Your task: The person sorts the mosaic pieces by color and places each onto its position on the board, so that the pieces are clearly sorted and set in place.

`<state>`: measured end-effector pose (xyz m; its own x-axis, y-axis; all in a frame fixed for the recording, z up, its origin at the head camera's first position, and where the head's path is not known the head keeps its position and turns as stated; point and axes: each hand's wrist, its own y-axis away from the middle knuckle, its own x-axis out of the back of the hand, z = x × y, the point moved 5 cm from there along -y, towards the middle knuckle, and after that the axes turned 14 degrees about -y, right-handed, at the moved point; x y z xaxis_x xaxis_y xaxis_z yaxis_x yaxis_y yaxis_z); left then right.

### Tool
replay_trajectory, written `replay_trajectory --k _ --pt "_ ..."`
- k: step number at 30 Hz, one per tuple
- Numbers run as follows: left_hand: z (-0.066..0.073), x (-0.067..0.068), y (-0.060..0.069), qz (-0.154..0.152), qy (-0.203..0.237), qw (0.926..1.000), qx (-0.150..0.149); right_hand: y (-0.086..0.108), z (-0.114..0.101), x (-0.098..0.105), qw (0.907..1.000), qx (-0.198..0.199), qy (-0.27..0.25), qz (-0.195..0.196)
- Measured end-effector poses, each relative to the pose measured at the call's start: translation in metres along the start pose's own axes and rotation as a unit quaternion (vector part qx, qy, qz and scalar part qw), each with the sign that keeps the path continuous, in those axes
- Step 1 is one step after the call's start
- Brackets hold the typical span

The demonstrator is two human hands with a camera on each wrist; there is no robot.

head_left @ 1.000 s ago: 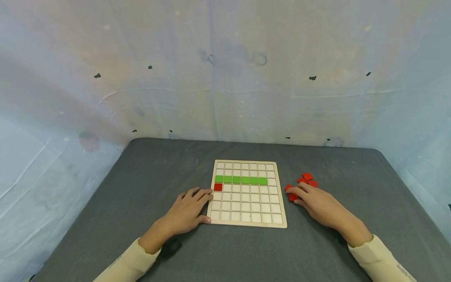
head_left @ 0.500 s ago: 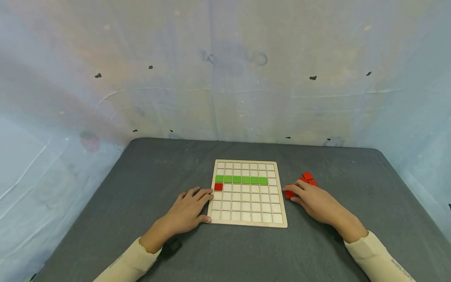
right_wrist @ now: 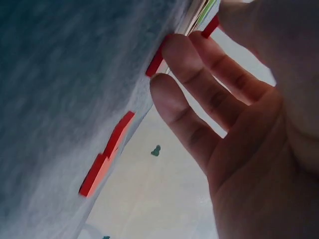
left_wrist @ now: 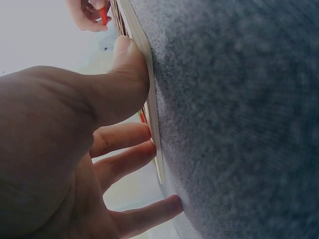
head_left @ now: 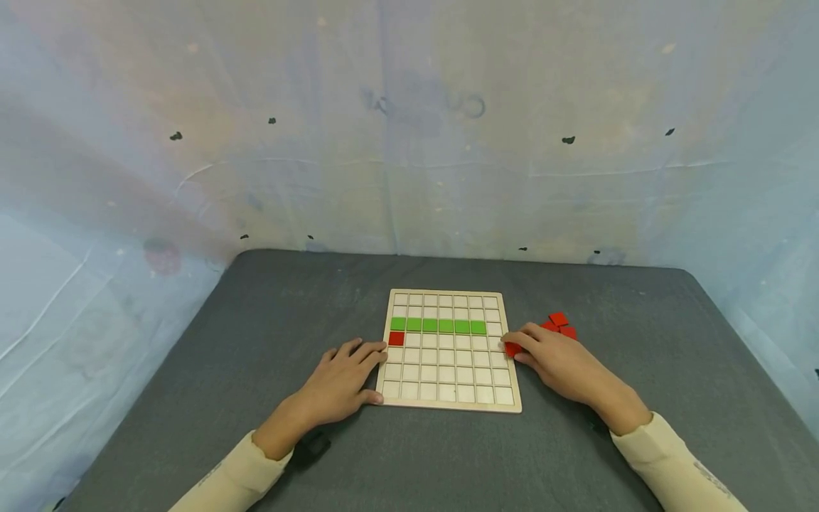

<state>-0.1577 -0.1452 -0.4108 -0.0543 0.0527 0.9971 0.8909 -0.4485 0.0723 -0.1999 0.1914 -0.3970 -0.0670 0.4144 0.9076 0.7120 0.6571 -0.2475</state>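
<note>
A light wooden grid board [head_left: 454,408] lies on the dark table. One of its rows carries several green square tiles [head_left: 430,325], and a red square tile [head_left: 397,339] sits at the left end of the row below. My left hand [head_left: 335,384] rests at the board's left edge, thumb and fingers touching the rim. At the right edge, my right hand [head_left: 563,366] pinches a red square tile [right_wrist: 211,27] between thumb and index finger, tilted near the board. Another red tile [right_wrist: 157,60] shows by its other fingertips in the right wrist view.
Several loose red tiles [head_left: 559,319] lie on the table [head_left: 627,320] just behind my right hand, partly hidden by it. A pale, spotted sheet [head_left: 416,199] hangs behind the table and along its sides.
My right hand has moved left from the loose red tiles to the board's right edge, bringing a red tile along. My left hand has stayed where it was.
</note>
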Motion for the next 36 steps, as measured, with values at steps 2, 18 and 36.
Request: replay_trajectory --k 2,18,36 --pt "0.0 0.0 0.0 0.0 -0.001 1.0 0.001 -0.004 -0.002 -0.001 1.0 0.002 -0.004 0.0" --pt "0.0 -0.002 0.0 0.003 -0.007 1.0 -0.001 -0.03 -0.018 -0.011 0.9996 0.02 -0.017 -0.007" --pt "0.0 0.0 0.001 0.003 0.004 1.0 0.001 -0.075 -0.047 -0.018 0.9991 0.04 -0.005 -0.017"
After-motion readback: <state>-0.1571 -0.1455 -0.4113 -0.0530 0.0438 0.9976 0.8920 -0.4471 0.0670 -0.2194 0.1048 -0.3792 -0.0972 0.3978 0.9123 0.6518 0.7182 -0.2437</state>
